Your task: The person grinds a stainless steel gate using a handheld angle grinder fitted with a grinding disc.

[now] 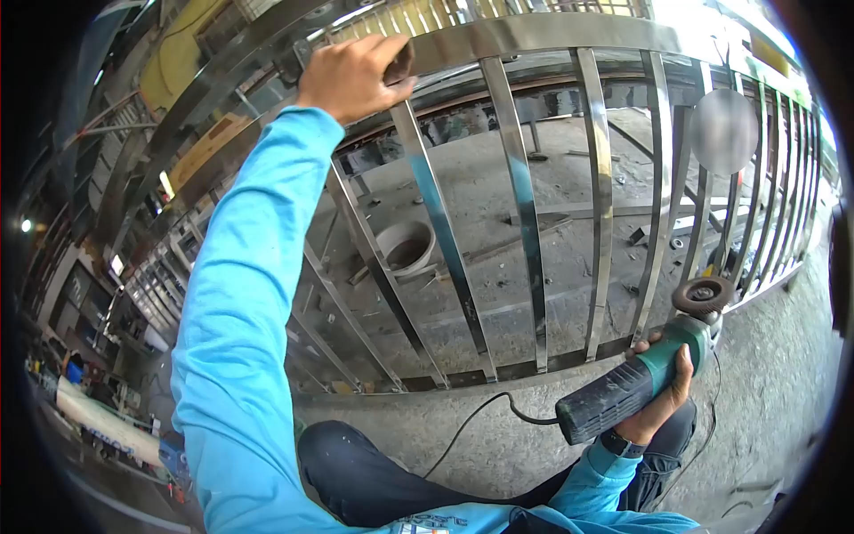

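My left hand (360, 77) reaches up, fingers curled over the top rail of a shiny stainless-steel railing (534, 37). Flat upright bars run down from that rail to a lower bar near the floor. Low on the right, my right hand (665, 392) is wrapped around the body of a green and black angle grinder (623, 387). A round brown abrasive wheel (703, 295) sits on the grinder's head, close to the lower right part of the railing. The grinder's cord (471, 418) trails from its rear end toward my legs.
Beyond the bars, a round bucket (406, 246) stands on the concrete floor among scraps and lengths of metal (614, 209). My bent knees (342, 467) are close to the railing's base. Machinery and stock crowd the left side. A blurred round patch covers part of the upper right.
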### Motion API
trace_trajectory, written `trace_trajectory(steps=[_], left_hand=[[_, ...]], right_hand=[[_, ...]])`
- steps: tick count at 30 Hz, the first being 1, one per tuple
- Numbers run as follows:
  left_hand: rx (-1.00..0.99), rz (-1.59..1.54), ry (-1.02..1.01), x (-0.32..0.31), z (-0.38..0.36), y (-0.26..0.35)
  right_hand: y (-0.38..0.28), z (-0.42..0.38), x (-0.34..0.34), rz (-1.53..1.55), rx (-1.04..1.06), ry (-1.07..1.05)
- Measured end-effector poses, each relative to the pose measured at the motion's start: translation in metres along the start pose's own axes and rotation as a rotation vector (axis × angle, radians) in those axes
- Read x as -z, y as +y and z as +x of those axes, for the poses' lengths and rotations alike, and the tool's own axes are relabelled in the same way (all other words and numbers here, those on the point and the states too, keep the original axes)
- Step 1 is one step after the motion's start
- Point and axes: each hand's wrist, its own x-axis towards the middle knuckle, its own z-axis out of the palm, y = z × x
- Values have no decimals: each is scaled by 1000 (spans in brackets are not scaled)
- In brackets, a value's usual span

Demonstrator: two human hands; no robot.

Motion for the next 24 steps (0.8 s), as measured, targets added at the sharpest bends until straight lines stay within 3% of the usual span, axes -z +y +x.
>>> trace_trajectory(steps=[6, 9, 13, 15, 17, 21, 22, 23, 24], left_hand=[[31, -12, -104, -7, 28, 27], [-38, -102, 110, -22, 15, 16], [-33, -238, 138, -36, 7, 8], [-62, -207, 210, -19, 7, 9], [-1, -336, -33, -1, 3, 9], [157, -576, 4, -1, -17, 2], [210, -614, 131, -4, -25, -1], [224, -610, 141, -5, -29, -10], [189, -664, 97, 13, -45, -17]], right_hand=[[36, -58, -32, -76, 11, -5], [50, -85, -43, -76, 59, 44], [71, -120, -61, -191, 128, 25], [83, -141, -71, -146, 62, -16], [94, -156, -91, -198, 93, -2], [104, -176, -128, -308, 151, -114], [103, -172, -141, -261, 132, -255], [102, -166, -157, -211, 109, -407], [103, -161, -176, -220, 105, -423]])
